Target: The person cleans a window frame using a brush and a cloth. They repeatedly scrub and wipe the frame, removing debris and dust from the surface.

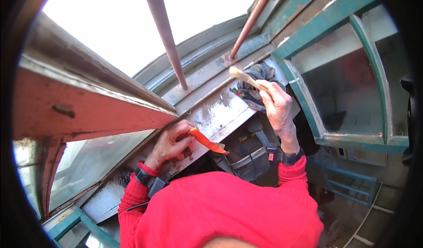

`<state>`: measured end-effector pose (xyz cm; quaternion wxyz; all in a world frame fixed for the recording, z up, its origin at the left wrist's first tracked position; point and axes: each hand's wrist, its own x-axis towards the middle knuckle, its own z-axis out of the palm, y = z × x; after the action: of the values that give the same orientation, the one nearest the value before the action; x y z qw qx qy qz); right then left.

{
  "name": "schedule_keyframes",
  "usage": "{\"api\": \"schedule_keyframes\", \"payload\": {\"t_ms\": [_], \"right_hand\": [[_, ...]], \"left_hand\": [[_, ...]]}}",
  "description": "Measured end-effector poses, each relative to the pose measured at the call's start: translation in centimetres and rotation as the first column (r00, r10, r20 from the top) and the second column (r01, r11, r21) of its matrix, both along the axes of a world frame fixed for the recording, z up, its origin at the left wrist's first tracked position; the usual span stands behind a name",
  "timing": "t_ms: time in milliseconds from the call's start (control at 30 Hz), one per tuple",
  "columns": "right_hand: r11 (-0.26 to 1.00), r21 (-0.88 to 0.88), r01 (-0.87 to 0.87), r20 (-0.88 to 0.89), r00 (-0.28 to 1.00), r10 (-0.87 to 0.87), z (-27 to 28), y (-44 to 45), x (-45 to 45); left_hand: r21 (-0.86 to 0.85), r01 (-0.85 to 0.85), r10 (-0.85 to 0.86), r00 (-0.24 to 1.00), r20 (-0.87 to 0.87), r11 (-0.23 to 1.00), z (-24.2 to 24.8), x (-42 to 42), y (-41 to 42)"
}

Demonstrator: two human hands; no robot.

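Note:
My left hand rests near the left part of the window sill and grips one end of an orange strip-like object, whose tapered tip points toward my body; its exact kind I cannot tell. Raised over the right part of the sill, my right hand holds a pale wooden-handled brush, its bristle end toward the window. Behind the brush a bundle of dark patterned cloth lies on the sill. Between my hands the white window sill shows dirt and worn patches.
Two reddish metal bars stand in the window frame. At left is a red-painted window sash; at right hangs a teal-framed glass casement. A dark bucket-like container is below the sill, and a blue rack stands lower right.

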<state>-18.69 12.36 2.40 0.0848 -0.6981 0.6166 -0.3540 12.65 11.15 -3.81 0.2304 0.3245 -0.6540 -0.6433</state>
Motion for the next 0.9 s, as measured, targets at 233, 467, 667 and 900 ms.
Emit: {"api": "schedule_keyframes", "payload": {"t_ms": [233, 467, 667, 900], "right_hand": [[0.996, 0.004, -0.092, -0.093, 0.991, 0.092, 1.4, -2.6, 1.2], [0.980, -0.007, -0.200, -0.292, 0.938, 0.189, 2.4, -6.4, 4.1], [0.946, -0.003, -0.323, -0.389, 0.872, 0.296, 1.9, -9.0, 6.6], [0.975, -0.026, -0.218, -0.166, 0.963, 0.211, 2.2, -7.7, 5.3]], "left_hand": [[-0.197, 0.061, -0.061, 0.998, 0.008, 0.978, -0.6, -0.1, -0.4], [-0.106, 0.033, -0.034, 0.999, -0.008, 0.994, -0.9, 0.0, -0.2], [-0.171, 0.065, -0.068, 0.998, -0.010, 0.983, -1.1, 0.0, -0.4], [-0.053, 0.016, -0.017, 1.000, -0.020, 0.998, -1.3, 0.0, 0.0]]}}
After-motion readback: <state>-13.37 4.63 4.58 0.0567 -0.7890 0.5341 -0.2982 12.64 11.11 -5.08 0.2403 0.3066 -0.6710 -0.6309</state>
